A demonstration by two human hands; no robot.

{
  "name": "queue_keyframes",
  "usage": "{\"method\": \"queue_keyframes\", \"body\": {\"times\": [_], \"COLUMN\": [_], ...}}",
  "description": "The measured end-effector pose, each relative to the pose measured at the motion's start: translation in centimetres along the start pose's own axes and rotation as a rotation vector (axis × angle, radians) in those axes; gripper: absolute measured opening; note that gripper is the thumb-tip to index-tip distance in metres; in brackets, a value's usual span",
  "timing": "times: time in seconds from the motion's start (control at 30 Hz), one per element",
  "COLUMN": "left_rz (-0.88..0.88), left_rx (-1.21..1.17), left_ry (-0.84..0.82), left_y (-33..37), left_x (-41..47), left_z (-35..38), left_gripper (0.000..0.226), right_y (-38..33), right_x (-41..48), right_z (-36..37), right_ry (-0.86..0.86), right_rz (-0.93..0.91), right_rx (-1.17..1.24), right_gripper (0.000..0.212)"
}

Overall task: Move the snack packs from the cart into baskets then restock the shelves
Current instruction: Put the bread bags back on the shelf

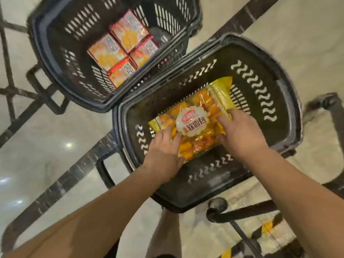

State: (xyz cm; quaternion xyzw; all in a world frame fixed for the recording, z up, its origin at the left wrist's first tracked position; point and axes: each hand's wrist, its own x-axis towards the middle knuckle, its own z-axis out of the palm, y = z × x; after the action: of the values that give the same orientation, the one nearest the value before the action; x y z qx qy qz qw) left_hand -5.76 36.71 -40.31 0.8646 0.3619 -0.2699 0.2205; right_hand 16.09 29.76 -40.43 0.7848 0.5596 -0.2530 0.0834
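Both hands lower a yellow bag of soft bread into the near basket, one of two black baskets standing rim to rim on a marble floor. The left hand pinches the bag's near-left corner, and the right hand grips its right edge. The bag lies slantwise across the basket's middle, the only pack in it; whether it touches the bottom cannot be told. Four orange-and-red snack packs sit packed together against the right wall of the far basket. Judging by this, loading is under way. A dark tubular frame at the lower right may be the cart, with yellow blurs beside it. No shelves show, so restocking is not yet begun.
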Motion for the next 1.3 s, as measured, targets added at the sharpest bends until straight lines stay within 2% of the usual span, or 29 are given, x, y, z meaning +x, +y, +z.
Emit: {"method": "queue_keyframes", "body": {"times": [0.17,0.43,0.57,0.67,0.77,0.9,1.03,1.17,1.3], "left_rz": [-0.101,-0.266,-0.521,-0.761,-0.807,-0.855,-0.874,-0.814,-0.743], "left_rx": [-0.025,-0.21,-0.639,-1.021,-1.179,-1.335,-1.348,-1.377,-1.356], "left_ry": [-0.079,-0.032,-0.017,-0.04,-0.121,-0.184,-0.181,-0.162,-0.119], "left_y": [-0.4,-1.4,-1.8,-1.9,-2.2,-1.9,-2.4,-3.1,-2.7], "left_x": [3.5,4.9,5.4,6.6,7.4,8.0,8.4,7.9,5.6], "left_z": [3.7,7.0,8.6,9.6,10.7,10.4,11.0,10.9,8.9], "left_gripper": [0.082,0.092,0.103,0.094,0.087,0.063,0.052,0.035,0.035], "right_y": [1.9,4.1,5.1,5.5,5.8,6.1,6.3,6.3,6.5], "right_x": [2.5,5.1,6.4,7.6,8.6,8.8,8.8,7.7,4.7], "right_z": [4.4,6.5,6.0,5.8,6.4,7.3,7.7,7.0,5.1], "right_ry": [-0.032,-0.09,-0.136,-0.185,-0.231,-0.184,-0.262,-0.196,-0.074], "right_rz": [0.011,0.053,0.135,0.242,0.346,0.534,0.575,0.576,0.569], "right_rx": [0.034,-0.035,0.016,0.148,0.348,0.608,0.69,0.738,0.825], "right_gripper": [0.058,0.054,0.06,0.069,0.081,0.092,0.078,0.056,0.035]}}
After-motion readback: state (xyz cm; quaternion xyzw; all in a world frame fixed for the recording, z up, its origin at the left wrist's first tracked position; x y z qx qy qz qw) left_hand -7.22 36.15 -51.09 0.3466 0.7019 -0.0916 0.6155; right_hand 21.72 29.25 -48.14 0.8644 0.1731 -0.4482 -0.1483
